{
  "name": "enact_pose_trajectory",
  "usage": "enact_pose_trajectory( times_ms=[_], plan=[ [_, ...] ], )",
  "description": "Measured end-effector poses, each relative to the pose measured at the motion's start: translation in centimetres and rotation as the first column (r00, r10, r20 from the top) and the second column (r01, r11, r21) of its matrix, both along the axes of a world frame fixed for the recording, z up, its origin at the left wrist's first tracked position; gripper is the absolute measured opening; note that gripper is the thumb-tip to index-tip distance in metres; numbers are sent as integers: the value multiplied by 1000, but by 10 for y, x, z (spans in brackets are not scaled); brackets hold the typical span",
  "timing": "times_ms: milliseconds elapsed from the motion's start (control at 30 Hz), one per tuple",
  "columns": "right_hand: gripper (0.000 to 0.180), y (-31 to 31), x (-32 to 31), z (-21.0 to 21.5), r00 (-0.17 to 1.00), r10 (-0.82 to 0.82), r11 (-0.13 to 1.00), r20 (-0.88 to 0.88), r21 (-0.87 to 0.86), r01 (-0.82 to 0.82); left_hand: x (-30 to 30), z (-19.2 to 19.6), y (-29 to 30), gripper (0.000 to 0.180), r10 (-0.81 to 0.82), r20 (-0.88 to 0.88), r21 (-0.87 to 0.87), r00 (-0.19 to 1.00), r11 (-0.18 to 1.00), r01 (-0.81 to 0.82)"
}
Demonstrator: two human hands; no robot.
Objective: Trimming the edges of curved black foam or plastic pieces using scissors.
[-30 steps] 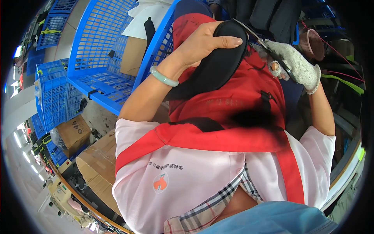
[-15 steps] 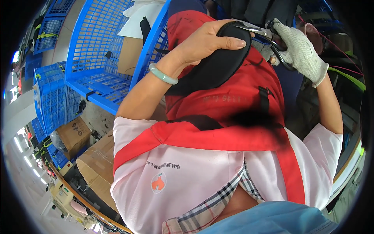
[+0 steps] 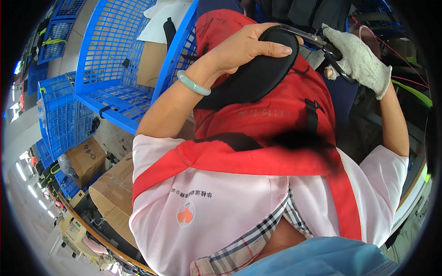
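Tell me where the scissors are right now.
In the head view the scissors sit at upper right, gripped by the gloved right hand, blades reaching left over the edge of the black padded piece held by the left hand.

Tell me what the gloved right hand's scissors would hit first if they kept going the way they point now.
The right hand holds scissors whose blades point left, at the top edge of the black padded piece gripped by the left hand. They would probably meet that edge first, near the left fingertips; depth is unclear.

Two brown cardboard boxes (image 3: pixel 85 158) (image 3: pixel 115 200) sit at lower left beside blue crates (image 3: pixel 60 115).
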State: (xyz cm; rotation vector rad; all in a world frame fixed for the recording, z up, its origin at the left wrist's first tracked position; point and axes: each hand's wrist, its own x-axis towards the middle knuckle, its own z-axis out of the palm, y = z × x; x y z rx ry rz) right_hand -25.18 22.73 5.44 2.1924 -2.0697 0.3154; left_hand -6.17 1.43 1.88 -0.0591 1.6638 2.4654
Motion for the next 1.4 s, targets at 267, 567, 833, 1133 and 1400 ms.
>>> enact_pose_trajectory(
  times_ms=[267, 567, 833, 1133, 1400],
  plan=[
    [78, 6, -5, 3, 884, -276, 932, 378, 330, 150, -3, -2, 3, 33, -33, -24, -53, 999, 998, 32],
    [97, -8, 1, 24, 804, -481, 798, 349, 555, 236, -3, -5, 3, 35, -42, -13, -22, 999, 999, 41],
    [76, -3, -6, 17, 876, -303, 909, 376, 390, 147, -3, -5, 5, 35, -62, -45, -40, 997, 997, 60],
    [52, -13, -10, 12, 841, -265, 934, 471, 343, 102, -8, -10, -1, 41, -38, -31, -59, 999, 998, 36],
    [28, -43, 52, -6, -240, -217, 930, 946, 275, 243, -1, -7, -5, 48, 339, -428, -401, 838, 760, -512]
  ],
)
